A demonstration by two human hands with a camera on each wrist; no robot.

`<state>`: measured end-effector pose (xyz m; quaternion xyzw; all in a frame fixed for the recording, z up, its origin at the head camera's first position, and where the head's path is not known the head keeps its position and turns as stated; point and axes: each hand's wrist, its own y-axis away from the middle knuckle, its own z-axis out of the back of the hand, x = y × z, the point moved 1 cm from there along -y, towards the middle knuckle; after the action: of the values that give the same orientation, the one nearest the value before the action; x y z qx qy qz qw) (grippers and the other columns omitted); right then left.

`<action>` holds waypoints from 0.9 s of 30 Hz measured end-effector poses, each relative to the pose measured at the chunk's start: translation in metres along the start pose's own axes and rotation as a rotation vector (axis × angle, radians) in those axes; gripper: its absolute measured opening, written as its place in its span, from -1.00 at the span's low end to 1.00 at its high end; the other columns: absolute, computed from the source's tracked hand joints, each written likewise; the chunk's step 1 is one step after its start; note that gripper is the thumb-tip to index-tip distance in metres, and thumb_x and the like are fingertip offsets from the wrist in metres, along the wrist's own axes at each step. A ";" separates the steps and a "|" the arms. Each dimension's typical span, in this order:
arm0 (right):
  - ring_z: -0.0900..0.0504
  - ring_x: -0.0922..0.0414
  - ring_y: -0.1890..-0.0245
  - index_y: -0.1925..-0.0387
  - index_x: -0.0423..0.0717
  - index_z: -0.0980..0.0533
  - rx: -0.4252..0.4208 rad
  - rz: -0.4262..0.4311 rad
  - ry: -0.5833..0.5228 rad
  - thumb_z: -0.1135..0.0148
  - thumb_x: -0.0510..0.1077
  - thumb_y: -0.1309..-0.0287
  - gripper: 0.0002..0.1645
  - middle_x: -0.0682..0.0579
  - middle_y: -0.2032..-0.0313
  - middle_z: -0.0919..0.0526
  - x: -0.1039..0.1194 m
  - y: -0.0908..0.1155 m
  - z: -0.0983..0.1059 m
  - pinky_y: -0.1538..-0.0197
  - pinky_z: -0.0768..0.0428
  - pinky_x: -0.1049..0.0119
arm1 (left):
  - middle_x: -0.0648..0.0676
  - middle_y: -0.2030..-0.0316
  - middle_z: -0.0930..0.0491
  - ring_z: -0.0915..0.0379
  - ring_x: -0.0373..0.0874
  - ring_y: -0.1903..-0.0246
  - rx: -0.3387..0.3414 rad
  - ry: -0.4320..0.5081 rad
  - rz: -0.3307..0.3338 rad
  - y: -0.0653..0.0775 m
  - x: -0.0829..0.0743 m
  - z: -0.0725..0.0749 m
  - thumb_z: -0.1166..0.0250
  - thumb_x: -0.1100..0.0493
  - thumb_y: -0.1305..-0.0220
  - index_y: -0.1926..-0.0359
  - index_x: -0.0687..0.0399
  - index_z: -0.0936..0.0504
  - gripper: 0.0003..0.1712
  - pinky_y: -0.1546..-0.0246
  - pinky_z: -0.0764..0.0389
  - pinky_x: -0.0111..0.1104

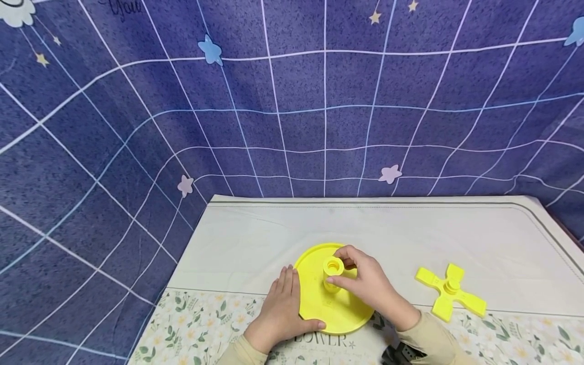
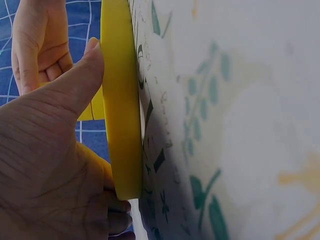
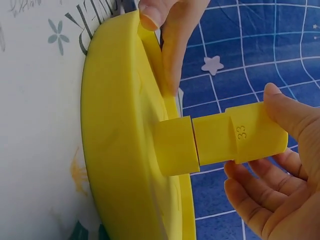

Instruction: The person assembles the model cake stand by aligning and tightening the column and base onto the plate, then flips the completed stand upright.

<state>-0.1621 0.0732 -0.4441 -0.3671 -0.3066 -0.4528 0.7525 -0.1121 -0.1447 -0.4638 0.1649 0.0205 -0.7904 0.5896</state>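
Note:
A round yellow plastic base (image 1: 315, 304) with a raised rim lies on the table. From its middle stands a short post (image 3: 175, 146). On top of that sits a stepped yellow tube (image 3: 240, 135) marked 33, with a thin seam between the two. My right hand (image 1: 365, 276) pinches the tube's upper end between thumb and fingers; its open top shows in the head view. My left hand (image 1: 283, 306) rests along the left side of the base, fingers straight, and its thumb (image 2: 85, 70) touches the near rim.
A yellow four-armed cross piece (image 1: 451, 293) with a round knob lies to the right of my right hand. The table (image 1: 255, 218) carries a pale floral cloth, and a blue grid-patterned curtain (image 1: 296, 126) hangs behind and at the left.

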 end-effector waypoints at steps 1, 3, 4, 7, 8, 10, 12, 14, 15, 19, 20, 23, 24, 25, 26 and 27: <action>-0.60 0.18 0.19 0.05 0.02 -0.52 0.000 0.002 0.007 -0.55 0.08 0.09 -0.43 0.23 0.18 -0.63 0.000 0.000 0.000 0.05 -0.61 0.13 | 0.44 -0.46 0.18 0.27 0.27 -0.46 0.002 -0.001 0.001 0.000 0.000 0.000 -0.23 -0.61 0.07 -0.46 0.49 0.10 0.51 -0.39 -0.04 0.04; -0.60 0.16 0.15 -0.04 0.01 -0.49 0.008 0.018 0.017 -0.55 0.06 0.08 -0.35 0.17 0.11 -0.63 0.000 0.001 0.000 0.04 -0.61 0.11 | 0.44 -0.46 0.18 0.27 0.26 -0.46 0.007 -0.004 0.003 0.000 0.000 0.000 -0.22 -0.62 0.08 -0.46 0.49 0.10 0.51 -0.39 -0.03 0.04; -0.60 0.14 0.13 -0.10 0.00 -0.46 0.014 0.031 0.017 -0.54 0.06 0.06 -0.32 0.12 0.07 -0.62 0.000 0.001 0.000 0.04 -0.61 0.09 | 0.44 -0.46 0.18 0.27 0.26 -0.46 0.009 -0.005 0.004 0.000 0.000 0.000 -0.21 -0.62 0.08 -0.46 0.48 0.10 0.51 -0.39 -0.03 0.04; -0.58 0.09 0.02 -0.28 -0.06 -0.37 0.044 0.086 0.015 -0.44 0.06 -0.09 -0.24 -0.01 -0.09 -0.58 -0.001 0.002 0.001 0.01 -0.60 0.06 | 0.44 -0.47 0.18 0.27 0.26 -0.46 0.015 0.000 0.006 0.000 0.000 0.000 -0.21 -0.63 0.08 -0.47 0.48 0.10 0.51 -0.39 -0.03 0.03; -0.57 0.08 -0.02 -0.31 -0.06 -0.34 0.060 0.102 0.007 -0.39 0.05 -0.15 -0.24 -0.03 -0.15 -0.55 -0.001 0.002 0.001 0.00 -0.60 0.06 | 0.43 -0.47 0.19 0.28 0.26 -0.46 0.017 0.004 0.007 0.000 0.000 0.000 -0.21 -0.63 0.08 -0.47 0.48 0.11 0.51 -0.39 -0.04 0.03; -0.54 0.05 -0.09 -0.35 -0.07 -0.32 0.092 0.138 -0.018 -0.30 0.03 -0.25 -0.29 -0.06 -0.21 -0.50 -0.002 0.001 0.002 -0.02 -0.59 0.06 | 0.43 -0.47 0.19 0.28 0.26 -0.46 0.021 0.014 0.007 0.001 -0.001 0.000 -0.22 -0.62 0.08 -0.47 0.48 0.11 0.51 -0.39 -0.04 0.03; -0.52 0.01 -0.14 -0.37 -0.09 -0.31 0.125 0.179 -0.052 -0.24 -0.02 -0.31 -0.34 -0.06 -0.24 -0.48 -0.004 0.000 0.003 -0.03 -0.59 0.07 | 0.43 -0.47 0.20 0.29 0.26 -0.46 0.026 0.023 0.006 0.001 -0.001 0.001 -0.22 -0.61 0.07 -0.47 0.48 0.12 0.51 -0.39 -0.03 0.03; -0.50 -0.02 -0.17 -0.37 -0.14 -0.31 0.156 0.216 -0.087 -0.20 -0.09 -0.34 -0.37 -0.08 -0.26 -0.47 -0.005 -0.001 0.003 -0.05 -0.59 0.10 | 0.43 -0.47 0.21 0.30 0.26 -0.47 0.031 0.028 0.006 0.001 -0.001 0.001 -0.23 -0.60 0.06 -0.47 0.48 0.13 0.50 -0.39 -0.03 0.03; -0.49 -0.04 -0.18 -0.36 -0.17 -0.31 0.171 0.230 -0.108 -0.19 -0.13 -0.34 -0.38 -0.10 -0.26 -0.46 -0.006 -0.002 0.004 -0.05 -0.59 0.11 | 0.43 -0.47 0.22 0.31 0.26 -0.47 0.032 0.028 0.005 0.001 -0.001 0.001 -0.23 -0.60 0.06 -0.47 0.47 0.13 0.50 -0.39 -0.03 0.02; -0.52 -0.04 -0.14 -0.33 -0.25 -0.34 0.222 0.238 -0.158 -0.17 -0.22 -0.32 -0.42 -0.15 -0.26 -0.45 -0.009 -0.002 0.006 -0.06 -0.59 0.15 | 0.42 -0.47 0.23 0.32 0.25 -0.47 0.035 0.033 0.005 0.000 -0.001 0.001 -0.23 -0.60 0.05 -0.47 0.47 0.14 0.50 -0.39 -0.03 0.02; -0.53 -0.04 -0.12 -0.32 -0.25 -0.35 0.233 0.231 -0.164 -0.17 -0.22 -0.33 -0.44 -0.15 -0.26 -0.46 -0.010 -0.003 0.006 -0.06 -0.59 0.15 | 0.42 -0.47 0.23 0.32 0.25 -0.47 0.035 0.034 0.005 0.000 -0.001 0.001 -0.23 -0.60 0.05 -0.47 0.47 0.14 0.50 -0.39 -0.03 0.02; -0.54 -0.02 -0.11 -0.30 -0.23 -0.38 0.246 0.214 -0.161 -0.17 -0.18 -0.34 -0.46 -0.14 -0.24 -0.48 -0.010 -0.003 0.007 -0.07 -0.58 0.13 | 0.43 -0.47 0.23 0.32 0.25 -0.47 0.030 0.036 0.004 0.000 -0.001 0.000 -0.23 -0.59 0.05 -0.47 0.48 0.14 0.50 -0.39 -0.03 0.02; -0.54 -0.02 -0.11 -0.30 -0.22 -0.39 0.246 0.209 -0.155 -0.17 -0.16 -0.35 -0.47 -0.14 -0.24 -0.49 -0.010 -0.003 0.007 -0.08 -0.58 0.11 | 0.43 -0.47 0.23 0.32 0.26 -0.47 0.029 0.036 0.004 0.000 -0.001 0.000 -0.23 -0.59 0.05 -0.47 0.48 0.14 0.50 -0.39 -0.03 0.02; -0.54 -0.02 -0.12 -0.30 -0.21 -0.39 0.244 0.203 -0.152 -0.17 -0.15 -0.36 -0.47 -0.13 -0.24 -0.49 -0.010 -0.003 0.007 -0.09 -0.57 0.08 | 0.43 -0.47 0.22 0.31 0.26 -0.47 0.027 0.035 0.004 0.000 -0.001 0.001 -0.24 -0.59 0.05 -0.47 0.48 0.14 0.50 -0.40 -0.03 0.02; -0.54 -0.03 -0.12 -0.30 -0.21 -0.39 0.239 0.196 -0.148 -0.17 -0.13 -0.36 -0.47 -0.13 -0.23 -0.49 -0.010 -0.004 0.007 -0.09 -0.56 0.06 | 0.43 -0.47 0.22 0.31 0.26 -0.47 0.027 0.034 0.004 0.000 -0.001 0.001 -0.24 -0.59 0.05 -0.47 0.48 0.13 0.50 -0.40 -0.03 0.02; -0.54 -0.03 -0.13 -0.29 -0.19 -0.40 0.232 0.186 -0.143 -0.18 -0.11 -0.35 -0.47 -0.11 -0.23 -0.50 -0.010 -0.004 0.007 -0.10 -0.56 0.04 | 0.43 -0.47 0.22 0.31 0.26 -0.47 0.026 0.033 0.004 0.000 -0.001 0.001 -0.24 -0.59 0.05 -0.47 0.48 0.13 0.50 -0.40 -0.03 0.02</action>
<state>-0.1703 0.0823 -0.4470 -0.3360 -0.3744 -0.3152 0.8047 -0.1121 -0.1444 -0.4630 0.1856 0.0197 -0.7866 0.5886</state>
